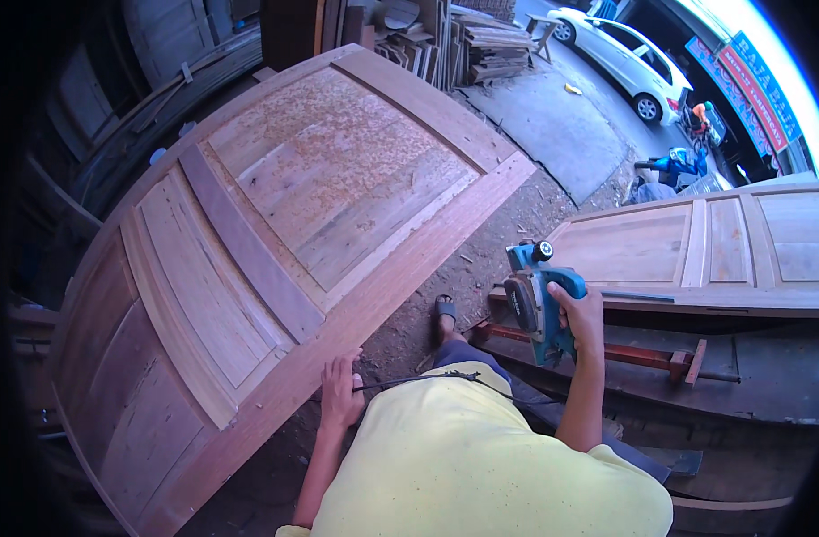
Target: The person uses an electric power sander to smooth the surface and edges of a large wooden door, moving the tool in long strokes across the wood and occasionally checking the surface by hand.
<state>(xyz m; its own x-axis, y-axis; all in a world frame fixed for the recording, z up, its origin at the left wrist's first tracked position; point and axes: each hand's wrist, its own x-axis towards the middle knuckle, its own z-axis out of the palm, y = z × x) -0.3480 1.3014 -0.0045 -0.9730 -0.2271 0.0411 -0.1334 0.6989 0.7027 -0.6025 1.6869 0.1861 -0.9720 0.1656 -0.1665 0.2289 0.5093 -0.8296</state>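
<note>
Holding a blue planer seemingly nose-up in the right hand

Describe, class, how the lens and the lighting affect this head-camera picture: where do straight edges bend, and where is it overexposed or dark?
Head view: fisheye bends the large wooden door's straight frame into curves; black vignette rims the left and corners; daylight overexposes the top right beyond the white car; the blue electric planer in the right hand is sharp.

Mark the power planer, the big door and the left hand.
power planer point(532, 302): head view, on its blue body.
big door point(248, 259): head view, on the middle cross rail.
left hand point(340, 394): head view, on its back, at the door's edge.
</note>
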